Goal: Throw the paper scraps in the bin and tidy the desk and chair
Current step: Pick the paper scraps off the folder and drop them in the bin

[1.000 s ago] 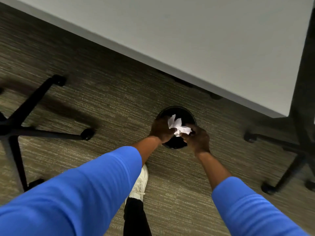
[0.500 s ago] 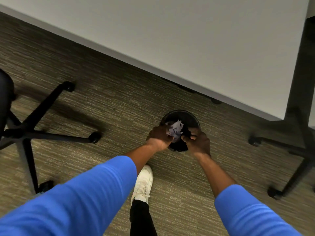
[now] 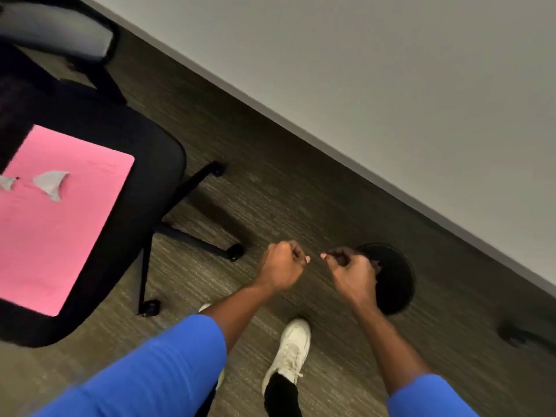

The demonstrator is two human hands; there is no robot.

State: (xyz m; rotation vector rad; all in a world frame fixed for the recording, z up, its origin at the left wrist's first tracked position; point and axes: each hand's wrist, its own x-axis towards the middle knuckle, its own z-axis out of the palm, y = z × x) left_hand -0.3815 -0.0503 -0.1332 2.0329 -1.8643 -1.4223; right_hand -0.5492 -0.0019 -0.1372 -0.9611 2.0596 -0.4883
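Observation:
A round black bin [image 3: 394, 281] stands on the carpet under the edge of the white desk [image 3: 376, 70]. My right hand [image 3: 350, 272] hovers just left of the bin with its fingers curled and nothing in it. My left hand [image 3: 281, 267] is a fist beside it, also holding nothing. On the left a black office chair [image 3: 126, 164] carries a pink folder [image 3: 57, 230] on its seat. Two small white paper scraps lie on the folder, one [image 3: 49, 183] near its top and another [image 3: 6, 182] at the frame's left edge.
The chair's wheeled legs [image 3: 192, 239] spread over the carpet between the seat and my hands. My white shoe [image 3: 290, 352] is on the floor below my hands. A dark castor of another chair [image 3: 523, 338] shows at the right edge.
The crumpled white paper that both hands held over the bin is gone from them. Both hands have pulled back to the left of the bin, and the view has swung left onto the chair.

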